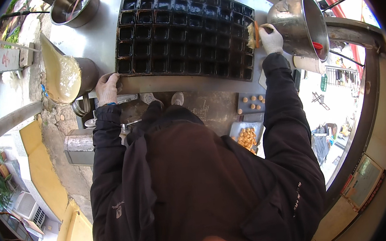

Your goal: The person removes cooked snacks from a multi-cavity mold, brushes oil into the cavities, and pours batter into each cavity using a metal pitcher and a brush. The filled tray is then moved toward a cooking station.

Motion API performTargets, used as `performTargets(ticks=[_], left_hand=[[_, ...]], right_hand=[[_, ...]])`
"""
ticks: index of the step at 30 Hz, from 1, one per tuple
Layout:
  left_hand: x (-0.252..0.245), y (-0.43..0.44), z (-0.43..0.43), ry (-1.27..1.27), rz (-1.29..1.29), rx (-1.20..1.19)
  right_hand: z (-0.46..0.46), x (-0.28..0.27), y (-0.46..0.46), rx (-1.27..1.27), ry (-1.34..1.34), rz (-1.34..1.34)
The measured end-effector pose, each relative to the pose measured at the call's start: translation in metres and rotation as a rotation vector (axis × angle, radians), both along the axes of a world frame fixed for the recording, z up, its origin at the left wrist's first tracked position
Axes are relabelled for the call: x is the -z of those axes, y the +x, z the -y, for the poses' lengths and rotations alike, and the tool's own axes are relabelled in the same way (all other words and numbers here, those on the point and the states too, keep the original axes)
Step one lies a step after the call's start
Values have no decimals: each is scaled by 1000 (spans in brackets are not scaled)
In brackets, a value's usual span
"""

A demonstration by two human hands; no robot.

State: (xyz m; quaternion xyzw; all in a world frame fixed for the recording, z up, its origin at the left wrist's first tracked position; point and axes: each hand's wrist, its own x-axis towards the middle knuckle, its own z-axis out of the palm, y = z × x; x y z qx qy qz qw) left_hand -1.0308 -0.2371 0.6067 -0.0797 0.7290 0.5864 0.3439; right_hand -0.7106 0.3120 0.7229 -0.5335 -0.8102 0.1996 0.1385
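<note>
A black mould pan (185, 35) with rows of square wells lies on a steel worktop. Some wells in its far rows shine wetly. My left hand (107, 88), in a white knit glove, grips the pan's near left corner. In my right hand (271, 39), also gloved, is a flat brush (253, 35) with a brown wooden handle and pale bristles. Its bristles touch the pan's right edge. Beside my left hand stands a metal pitcher (87, 74) holding pale, creamy batter (63, 80) up to its long spout.
A steel pot (73, 10) with a rod-like handle in it stands at the far left. Right of my right hand is a large steel pot (287, 19) containing a red utensil (317, 45). Below the worktop are a tray of round pieces (247, 108) and a tray of golden chunks (236, 128).
</note>
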Motion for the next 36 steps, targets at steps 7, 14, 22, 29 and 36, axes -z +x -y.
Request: performTargets(ticks=[7,14,22,29,36], left_hand=[[3,4,-1,16,-37,-28],[3,4,-2,49,-20,-44],[-5,5,0,51,-40,-22],[-4,5,1,39,-7,-31],[-1,6,1,-7,-37,-17]], right_hand=[[-3,-19,-18,0,-195,-509],[-4,-26,12,60,-13,-114],[134,8,-118,-442,206,-8],[261,12,-297,-598,254,-248],[330,8,-401,-537,275,-112]])
